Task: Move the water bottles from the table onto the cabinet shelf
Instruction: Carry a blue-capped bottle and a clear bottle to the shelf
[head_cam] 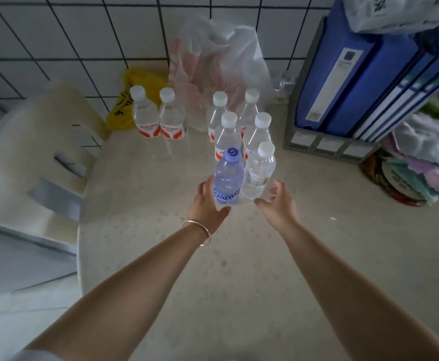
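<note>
Several water bottles stand upright on the pale table [239,269]. Nearest me are a blue-capped bottle with a blue label [227,179] and, to its right, a clear white-capped bottle [258,173]. My left hand [206,204] cups the blue bottle's left side, fingers spread, touching or nearly touching it. My right hand [278,204] is open just right of the clear bottle, fingers curled toward it. Behind stand several more white-capped bottles [229,134], and two with red labels [158,117] further left. No cabinet shelf is in sight.
A translucent plastic bag [221,63] and a yellow bag [132,100] lean on the tiled wall. Blue binders in a grey rack [356,82] stand at right, with folded cloths [426,162] beside them. A cream chair [44,152] is at the table's left edge.
</note>
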